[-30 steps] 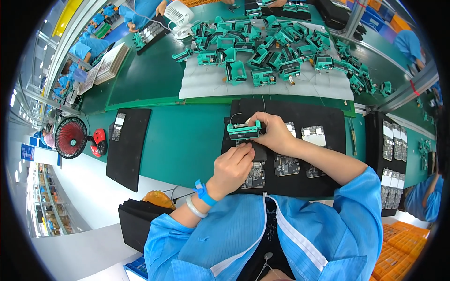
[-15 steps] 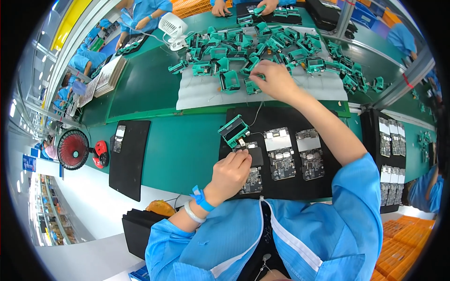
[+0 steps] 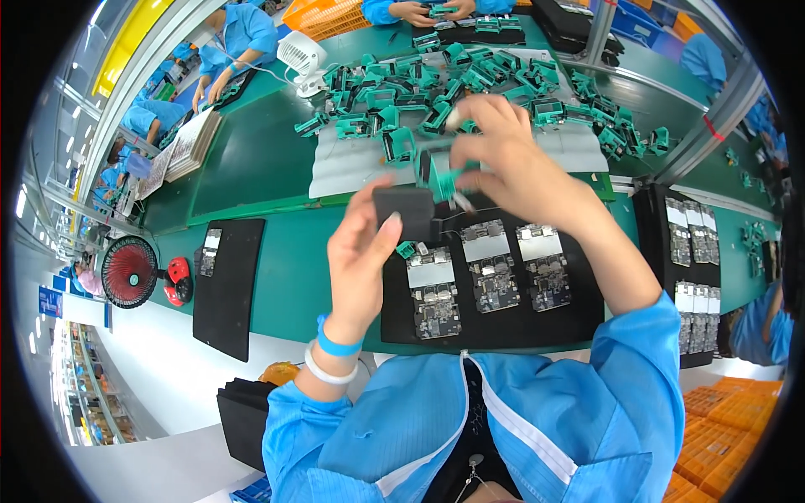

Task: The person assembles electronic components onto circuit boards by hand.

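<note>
My left hand (image 3: 360,243) is closed on a small black rectangular block (image 3: 402,210), raised above the black mat. Just right of it, my right hand (image 3: 524,163), blurred by motion, grips a green plastic frame (image 3: 432,174) between thumb and fingers. Below them on the mat (image 3: 398,323) lie three circuit boards in a row: a left board (image 3: 434,298), a middle board (image 3: 490,267) and a right board (image 3: 545,268). Near the left board's top, a bit of green plastic (image 3: 406,249) shows; the block and hand hide the rest.
Many green frames (image 3: 402,99) are heaped on a white foam sheet (image 3: 335,168). A white fan (image 3: 302,57) stands behind left, a dark red fan (image 3: 130,272) at left. Another black mat (image 3: 226,293) carries one board; more boards (image 3: 694,314) lie right. Co-workers sit opposite.
My left hand has risen off the left board with the black block, uncovering that board. My right hand has drawn back from the heap with a green frame.
</note>
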Action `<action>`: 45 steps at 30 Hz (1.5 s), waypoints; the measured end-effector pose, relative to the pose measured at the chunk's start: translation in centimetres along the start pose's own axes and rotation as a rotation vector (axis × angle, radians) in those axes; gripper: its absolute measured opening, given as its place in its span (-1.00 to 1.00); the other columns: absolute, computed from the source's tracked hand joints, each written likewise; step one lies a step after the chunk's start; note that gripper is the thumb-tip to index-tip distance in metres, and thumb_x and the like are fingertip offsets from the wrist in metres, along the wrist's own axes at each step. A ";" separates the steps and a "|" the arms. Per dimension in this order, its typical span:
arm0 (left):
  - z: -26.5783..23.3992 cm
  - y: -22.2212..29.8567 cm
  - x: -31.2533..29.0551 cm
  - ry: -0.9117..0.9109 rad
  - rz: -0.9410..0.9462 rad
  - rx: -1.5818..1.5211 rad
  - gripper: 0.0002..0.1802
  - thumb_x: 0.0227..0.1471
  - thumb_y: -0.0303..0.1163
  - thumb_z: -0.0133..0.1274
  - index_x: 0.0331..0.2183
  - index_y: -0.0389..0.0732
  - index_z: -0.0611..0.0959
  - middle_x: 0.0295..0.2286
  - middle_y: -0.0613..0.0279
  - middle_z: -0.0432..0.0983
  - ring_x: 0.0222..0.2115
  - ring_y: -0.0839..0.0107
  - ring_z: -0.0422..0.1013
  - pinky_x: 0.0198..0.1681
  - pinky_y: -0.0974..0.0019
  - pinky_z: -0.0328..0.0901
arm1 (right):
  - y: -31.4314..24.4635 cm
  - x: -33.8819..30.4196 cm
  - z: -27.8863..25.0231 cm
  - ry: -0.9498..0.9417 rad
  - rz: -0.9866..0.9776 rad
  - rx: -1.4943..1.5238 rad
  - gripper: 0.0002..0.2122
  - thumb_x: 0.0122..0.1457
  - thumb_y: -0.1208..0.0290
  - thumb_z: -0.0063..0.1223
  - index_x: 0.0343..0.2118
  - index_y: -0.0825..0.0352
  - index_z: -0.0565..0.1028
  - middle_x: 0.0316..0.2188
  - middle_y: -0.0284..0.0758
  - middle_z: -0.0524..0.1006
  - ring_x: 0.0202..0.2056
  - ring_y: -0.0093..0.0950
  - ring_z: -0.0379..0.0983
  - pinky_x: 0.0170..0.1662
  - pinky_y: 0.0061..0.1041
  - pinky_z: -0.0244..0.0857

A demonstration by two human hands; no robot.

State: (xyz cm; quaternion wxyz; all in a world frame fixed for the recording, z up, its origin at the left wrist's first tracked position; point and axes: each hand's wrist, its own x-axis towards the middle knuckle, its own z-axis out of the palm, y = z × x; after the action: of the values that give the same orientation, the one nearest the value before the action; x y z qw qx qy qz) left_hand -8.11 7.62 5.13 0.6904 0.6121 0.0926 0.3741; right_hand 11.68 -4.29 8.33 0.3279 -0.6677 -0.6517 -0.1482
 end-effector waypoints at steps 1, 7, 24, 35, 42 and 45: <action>-0.2 -0.1 0.4 0.003 0.002 -0.002 -0.81 0.13 -0.50 0.09 -0.18 -0.31 0.59 -0.09 0.07 0.51 -0.09 0.31 0.44 0.07 0.25 0.25 | -1.3 -0.5 -1.1 -0.047 -0.014 0.046 -0.75 -0.13 0.55 0.31 -0.35 0.24 0.49 -0.05 -0.26 0.34 0.13 -0.22 0.19 0.16 -0.17 0.02; 1.2 -2.2 1.5 -0.434 -0.275 -0.592 -0.68 0.20 -0.40 0.06 -0.03 -0.31 0.54 -0.13 0.19 0.56 -0.11 0.43 0.45 0.04 0.31 0.30 | -3.1 -4.0 -2.8 0.038 0.481 0.906 -0.58 -0.06 0.68 0.26 -0.09 0.35 0.44 -0.09 -0.31 0.47 -0.06 -0.45 0.42 0.00 -0.44 0.32; 0.4 -4.3 -4.1 -1.170 -0.044 0.635 -0.78 0.10 -0.38 0.07 -0.42 -0.31 0.42 0.19 -0.05 0.22 0.29 -0.08 -0.04 0.33 -0.17 -0.14 | 1.8 -9.1 4.5 -0.191 0.868 0.752 -0.73 -0.05 0.61 0.33 -0.34 0.41 0.42 -0.41 -0.33 0.57 -0.38 -0.64 0.51 -0.30 -0.62 0.41; -0.5 -4.3 -4.0 -1.168 -0.030 0.594 -0.74 0.09 -0.37 0.09 -0.47 -0.33 0.41 0.18 0.00 0.25 0.29 -0.05 -0.02 0.34 -0.17 -0.13 | 1.7 -10.1 7.3 -0.141 0.781 0.681 -0.68 -0.15 0.58 0.39 -0.37 0.35 0.43 -0.43 -0.27 0.52 -0.38 -0.44 0.48 -0.31 -0.46 0.34; -0.4 -4.3 -4.2 -1.146 -0.022 0.598 -0.75 0.12 -0.36 0.06 -0.44 -0.34 0.43 0.17 0.01 0.28 0.28 -0.04 0.01 0.34 -0.16 -0.12 | 2.1 -9.8 6.9 -0.149 0.874 0.865 -0.69 -0.12 0.58 0.39 -0.38 0.34 0.41 -0.50 -0.34 0.52 -0.46 -0.58 0.46 -0.40 -0.52 0.34; -0.3 -4.1 -4.1 -1.150 -0.016 0.590 -0.75 0.13 -0.35 0.04 -0.28 -0.38 0.52 0.16 0.02 0.29 0.27 -0.03 0.03 0.34 -0.15 -0.12 | 2.1 -10.2 7.3 -0.170 0.853 0.791 -0.69 -0.12 0.60 0.39 -0.38 0.34 0.41 -0.49 -0.34 0.53 -0.47 -0.59 0.45 -0.41 -0.53 0.35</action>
State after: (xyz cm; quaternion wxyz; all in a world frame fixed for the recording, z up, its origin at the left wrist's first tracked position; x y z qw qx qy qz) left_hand -9.47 5.42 -0.04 0.4352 0.8784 -0.1886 -0.0596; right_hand 10.99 -7.44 -4.01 0.5293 -0.7075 -0.3551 0.3051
